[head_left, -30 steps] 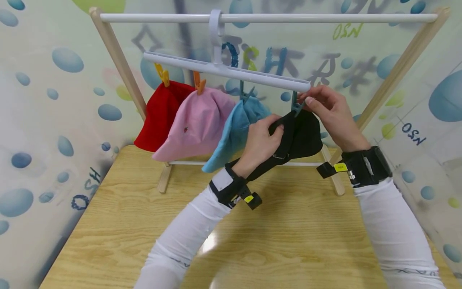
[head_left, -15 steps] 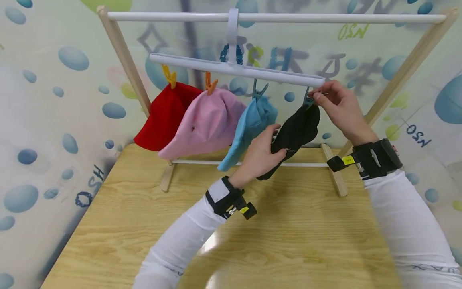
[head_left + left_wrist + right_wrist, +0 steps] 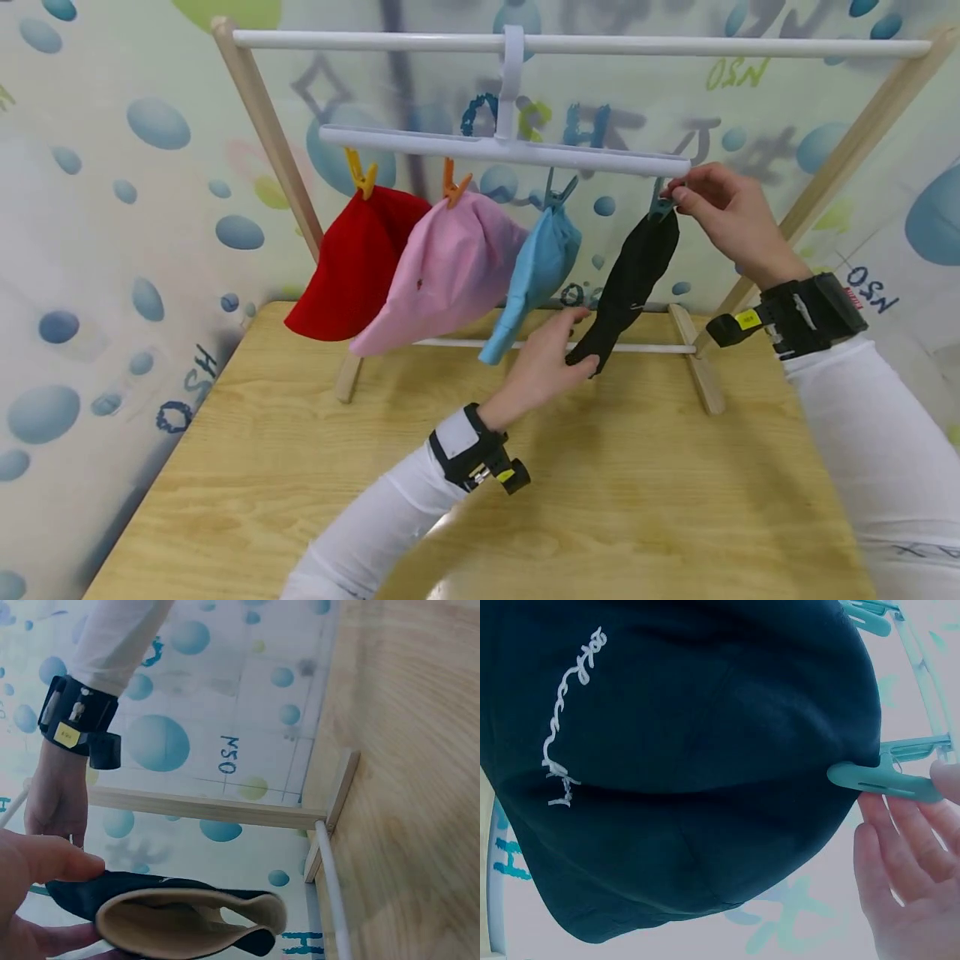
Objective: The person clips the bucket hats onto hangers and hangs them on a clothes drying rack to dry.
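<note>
A black baseball cap [image 3: 637, 271] with white script stitching hangs folded narrow from a dark green clothespin [image 3: 661, 202] at the hanger's right end. My right hand [image 3: 738, 221] pinches that clothespin between thumb and fingers; in the right wrist view the clothespin [image 3: 885, 782] bites the cap's crown. Low at the cap's bottom end is my left hand [image 3: 547, 358], thumb and fingers loosely spread on either side of it. In the left wrist view the cap's tan-lined opening [image 3: 172, 922] faces the camera, by the left thumb [image 3: 64, 859].
A white hanger [image 3: 487, 150] hooks over the rack's top bar [image 3: 375, 42]. From it hang a red hat [image 3: 363, 267], a pink bucket hat [image 3: 442, 279] and a light blue hat [image 3: 540, 267], each on a clothespin. The rack stands on a wooden table [image 3: 225, 467].
My left hand has slid down from the cap's upper part to its lower end, its grip loosened. The cap has turned edge-on, and the hanger has swung right; my right hand stays at the clothespin.
</note>
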`<state>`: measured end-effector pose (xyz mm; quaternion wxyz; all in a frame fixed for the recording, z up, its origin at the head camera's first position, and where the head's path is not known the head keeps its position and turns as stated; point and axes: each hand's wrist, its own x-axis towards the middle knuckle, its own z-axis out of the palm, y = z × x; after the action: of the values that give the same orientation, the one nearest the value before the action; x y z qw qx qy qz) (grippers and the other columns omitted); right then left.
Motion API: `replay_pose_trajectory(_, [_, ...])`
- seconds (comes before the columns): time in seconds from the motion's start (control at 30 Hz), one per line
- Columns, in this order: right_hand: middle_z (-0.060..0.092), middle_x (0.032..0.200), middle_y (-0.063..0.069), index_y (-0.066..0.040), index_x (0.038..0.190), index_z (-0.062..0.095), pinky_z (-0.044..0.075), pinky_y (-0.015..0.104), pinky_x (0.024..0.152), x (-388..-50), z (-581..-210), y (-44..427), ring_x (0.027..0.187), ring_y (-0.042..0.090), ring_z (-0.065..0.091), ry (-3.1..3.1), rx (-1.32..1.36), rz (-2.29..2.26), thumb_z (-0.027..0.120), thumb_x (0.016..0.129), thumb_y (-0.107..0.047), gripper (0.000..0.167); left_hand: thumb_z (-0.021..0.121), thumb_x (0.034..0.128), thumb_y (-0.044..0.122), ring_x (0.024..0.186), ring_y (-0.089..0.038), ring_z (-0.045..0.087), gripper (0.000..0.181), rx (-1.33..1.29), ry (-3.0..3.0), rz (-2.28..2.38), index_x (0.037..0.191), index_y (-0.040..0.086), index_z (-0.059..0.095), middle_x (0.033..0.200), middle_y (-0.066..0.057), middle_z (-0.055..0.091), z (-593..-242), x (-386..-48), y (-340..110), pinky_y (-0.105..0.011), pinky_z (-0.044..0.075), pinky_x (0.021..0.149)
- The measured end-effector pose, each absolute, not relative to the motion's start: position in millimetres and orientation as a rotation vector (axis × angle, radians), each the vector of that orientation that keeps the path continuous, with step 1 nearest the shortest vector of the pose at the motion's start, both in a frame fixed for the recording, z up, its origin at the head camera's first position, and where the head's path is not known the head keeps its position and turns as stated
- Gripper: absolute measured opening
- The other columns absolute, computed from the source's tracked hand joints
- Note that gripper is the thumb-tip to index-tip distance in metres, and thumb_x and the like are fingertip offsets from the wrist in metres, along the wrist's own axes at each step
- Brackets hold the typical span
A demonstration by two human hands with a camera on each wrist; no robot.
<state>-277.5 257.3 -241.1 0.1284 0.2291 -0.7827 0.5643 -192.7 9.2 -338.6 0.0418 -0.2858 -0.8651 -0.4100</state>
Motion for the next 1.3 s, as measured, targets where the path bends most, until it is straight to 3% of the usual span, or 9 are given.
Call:
replay_pose_trajectory(0.4, [0.064, 0.103, -0.009, -0.005, 0.111, 0.061, 0.043, 0.014, 0.08, -274.8, -234.5, 278.6, 0.096, 0.006, 0.059, -2.37, 0.562, 1.46, 0.056, 0.097, -0.009, 0.015, 0.069, 0.0867, 0.013, 0.12, -0.029, 0.052, 0.062, -0.803, -2.773, -1.258, 0.14, -0.001, 0.042, 0.134, -0.017, 0.053, -358.6, -183.1, 9.3, -0.035, 0.044, 0.096])
replay_pose_trajectory(0.73, [0.065, 0.104, -0.007, -0.006, 0.116, 0.062, 0.045, 0.013, 0.08, -279.1, -230.8, 282.7, 0.098, 0.011, 0.058, -2.326, 0.539, 1.52, 0.055, 0.098, -0.01, 0.02, 0.066, 0.0893, 0.013, 0.114, -0.028, 0.056, 0.053, -0.863, -2.829, -1.24, 0.137, 0.0, 0.046, 0.131, -0.017, 0.054, -389.6, -170.9, -6.9, -0.036, 0.047, 0.092])
replay_pose_trajectory(0.93, [0.064, 0.105, -0.006, -0.008, 0.117, 0.061, 0.045, 0.013, 0.08, -282.1, -230.5, 278.3, 0.095, 0.013, 0.057, -2.323, 0.465, 1.499, 0.055, 0.098, -0.013, 0.021, 0.069, 0.0842, 0.005, 0.104, -0.035, 0.057, 0.052, -0.908, -2.821, -1.293, 0.132, -0.003, 0.051, 0.124, -0.02, 0.056, -412.8, -163.6, -22.9, -0.036, 0.048, 0.084])
replay_pose_trajectory(1.3, [0.061, 0.103, -0.006, -0.012, 0.115, 0.06, 0.043, 0.013, 0.078, -275.8, -232.5, 276.7, 0.092, 0.008, 0.056, -2.303, 0.405, 1.514, 0.061, 0.095, -0.012, 0.02, 0.066, 0.0853, 0.0, 0.106, -0.04, 0.056, 0.036, -0.895, -2.745, -1.404, 0.119, -0.01, 0.056, 0.119, -0.024, 0.058, -431.2, -156.8, -49.2, -0.048, 0.047, 0.089])
